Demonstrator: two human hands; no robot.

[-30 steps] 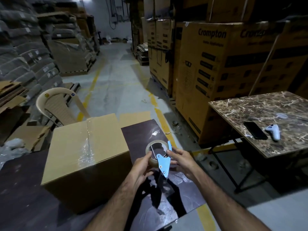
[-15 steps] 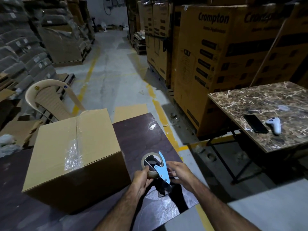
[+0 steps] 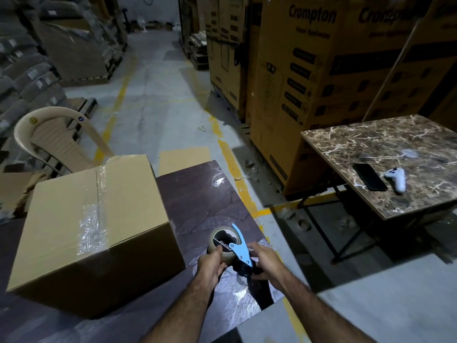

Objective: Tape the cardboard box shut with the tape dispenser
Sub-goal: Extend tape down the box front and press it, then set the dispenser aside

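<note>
Cardboard box [image 3: 81,219], chair [image 3: 57,142] behind, stands beside tape dispenser [image 3: 241,251] clasped by left hand [image 3: 211,264] and right hand [image 3: 265,261].

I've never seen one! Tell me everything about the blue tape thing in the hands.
The tape dispenser has a flat light-blue plate, metal by its look, with a curved pointed tip beside a brownish tape roll on a dark hub. It is held over the dark table, right of the cardboard box and apart from it. The left hand grips the roll; the right hand grips the dark handle end.
</note>
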